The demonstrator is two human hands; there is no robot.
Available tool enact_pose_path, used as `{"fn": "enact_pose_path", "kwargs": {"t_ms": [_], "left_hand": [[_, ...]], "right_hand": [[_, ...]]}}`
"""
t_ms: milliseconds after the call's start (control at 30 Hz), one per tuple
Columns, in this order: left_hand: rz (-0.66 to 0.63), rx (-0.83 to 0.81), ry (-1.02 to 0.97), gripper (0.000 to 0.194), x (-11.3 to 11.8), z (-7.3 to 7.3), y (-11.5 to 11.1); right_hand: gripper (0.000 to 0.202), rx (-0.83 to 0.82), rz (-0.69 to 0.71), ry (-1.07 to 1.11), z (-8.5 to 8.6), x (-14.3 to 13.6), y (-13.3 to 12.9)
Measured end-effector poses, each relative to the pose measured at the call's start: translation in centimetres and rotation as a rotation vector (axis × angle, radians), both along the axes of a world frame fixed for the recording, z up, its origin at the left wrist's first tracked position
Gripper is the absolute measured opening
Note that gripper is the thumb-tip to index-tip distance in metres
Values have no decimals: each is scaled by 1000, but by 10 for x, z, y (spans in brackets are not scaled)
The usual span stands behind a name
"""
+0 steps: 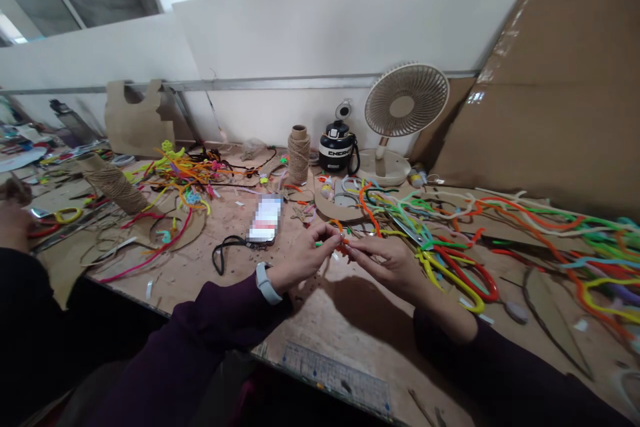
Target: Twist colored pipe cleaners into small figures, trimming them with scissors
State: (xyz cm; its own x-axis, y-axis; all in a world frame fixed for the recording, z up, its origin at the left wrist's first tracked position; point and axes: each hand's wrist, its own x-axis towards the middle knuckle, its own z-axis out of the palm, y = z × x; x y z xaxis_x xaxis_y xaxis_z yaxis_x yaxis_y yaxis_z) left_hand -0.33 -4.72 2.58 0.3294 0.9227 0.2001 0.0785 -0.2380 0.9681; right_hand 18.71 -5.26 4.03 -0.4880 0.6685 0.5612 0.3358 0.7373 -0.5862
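My left hand [306, 259] and my right hand [389, 265] meet above the middle of the table, fingertips pinched together. Between them is a small piece of orange pipe cleaner [344, 245], mostly hidden by the fingers. A grey-white watch band sits on my left wrist. Just right of my right hand, scissors with red and yellow handles [470, 307] lie among many loose pipe cleaners [530, 219] in orange, green, white and yellow. A phone [265, 217] with a black strap lies left of my left hand.
Behind stand a twine spool [299, 155], a black bottle [335, 150] and a white fan [406, 103]. A clear ruler [335, 373] lies by the front edge. At left are a tilted twine spool [117, 187], a colourful pipe cleaner pile [187, 167] and another person's hand [14, 217].
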Motion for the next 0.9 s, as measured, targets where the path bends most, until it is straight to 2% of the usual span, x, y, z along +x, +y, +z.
{"fn": "enact_pose_path", "kwargs": {"t_ms": [167, 233, 333, 433, 533, 733, 900], "left_hand": [[70, 203, 122, 26, -2, 5, 0], [87, 199, 128, 26, -1, 6, -2], [72, 66, 47, 28, 2, 4, -3], [45, -85, -101, 32, 5, 0, -3], [78, -112, -174, 33, 8, -3, -6], [190, 62, -42, 26, 9, -4, -13], [220, 173, 63, 24, 8, -4, -12]], "right_hand": [[25, -313, -74, 136, -4, -3, -3], [29, -443, -111, 209, -6, -5, -4], [32, -531, -149, 287, -9, -8, -4], [33, -505, -156, 318, -11, -10, -5], [31, -426, -160, 314, -14, -13, -8], [24, -281, -216, 329, -20, -17, -13], [25, -282, -250, 279, -19, -17, -12]]}}
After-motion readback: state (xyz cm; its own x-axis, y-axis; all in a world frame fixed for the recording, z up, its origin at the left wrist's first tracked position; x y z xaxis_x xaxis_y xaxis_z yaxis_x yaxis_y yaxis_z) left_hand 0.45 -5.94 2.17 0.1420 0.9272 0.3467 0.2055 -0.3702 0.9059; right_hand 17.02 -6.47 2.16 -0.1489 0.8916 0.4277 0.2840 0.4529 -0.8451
